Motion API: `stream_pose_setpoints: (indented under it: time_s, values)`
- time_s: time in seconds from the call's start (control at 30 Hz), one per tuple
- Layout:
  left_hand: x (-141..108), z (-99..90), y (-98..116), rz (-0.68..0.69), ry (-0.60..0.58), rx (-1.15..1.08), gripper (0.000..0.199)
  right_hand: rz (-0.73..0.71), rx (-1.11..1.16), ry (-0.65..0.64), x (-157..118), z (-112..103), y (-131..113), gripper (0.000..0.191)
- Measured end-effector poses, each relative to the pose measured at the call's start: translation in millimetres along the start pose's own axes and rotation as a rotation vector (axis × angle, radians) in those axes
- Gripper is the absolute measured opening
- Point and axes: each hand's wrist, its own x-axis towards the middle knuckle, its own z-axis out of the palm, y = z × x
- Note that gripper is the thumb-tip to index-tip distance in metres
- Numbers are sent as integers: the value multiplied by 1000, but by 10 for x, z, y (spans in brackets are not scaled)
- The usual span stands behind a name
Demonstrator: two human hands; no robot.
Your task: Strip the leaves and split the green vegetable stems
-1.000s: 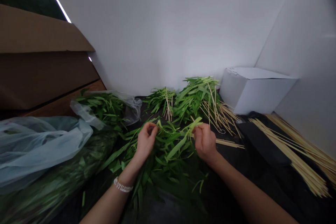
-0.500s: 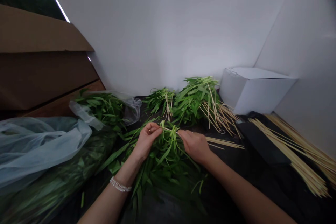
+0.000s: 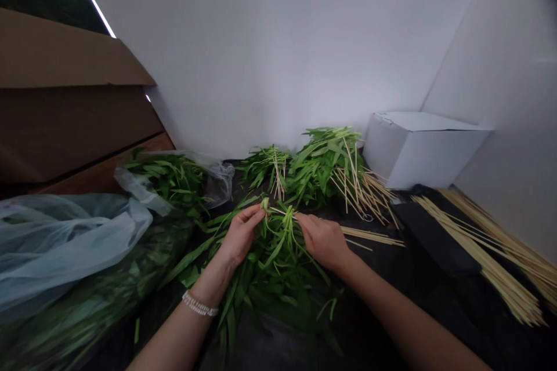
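My right hand (image 3: 322,239) is closed on a thin bamboo skewer (image 3: 275,210) that points left. Folded stems of long-leafed greens (image 3: 287,220) are threaded on it close to my right fingers. At the skewer's left end, my left hand (image 3: 242,233) pinches a pale green folded stem (image 3: 265,204) between thumb and fingers. I cannot tell whether the tip has gone through that stem. Loose leafy greens (image 3: 274,278) lie on the dark surface under both hands. A few bare skewers (image 3: 374,236) lie just right of my right hand.
Skewered greens (image 3: 324,156) are piled by the white wall, with a smaller bunch (image 3: 264,163) to their left. A white box (image 3: 429,148) stands behind. Many bare skewers (image 3: 483,255) lie right, beside a black block (image 3: 437,237). Plastic bags (image 3: 65,243) of greens and cardboard (image 3: 65,122) occupy the left.
My left hand has shifted slightly left and now pinches the folded stem at the skewer's left end. More of the skewer shows between the hands. My right hand has hardly moved.
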Motion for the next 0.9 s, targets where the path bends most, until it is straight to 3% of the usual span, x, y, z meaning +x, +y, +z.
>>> stream_pose_setpoints:
  time_s: [0.2,0.57,0.9]
  values:
    - [-7,5,-3,-7,-19,-11,33,-9,-8,2,5,-7,-8,29]
    - [4,-11,25,-18,52,33,32,-18,-20,-34,0,-20,-7,32]
    - [-33,15,45,-91,12,13,27,-52,-6,-6,-18,-1,-21,35]
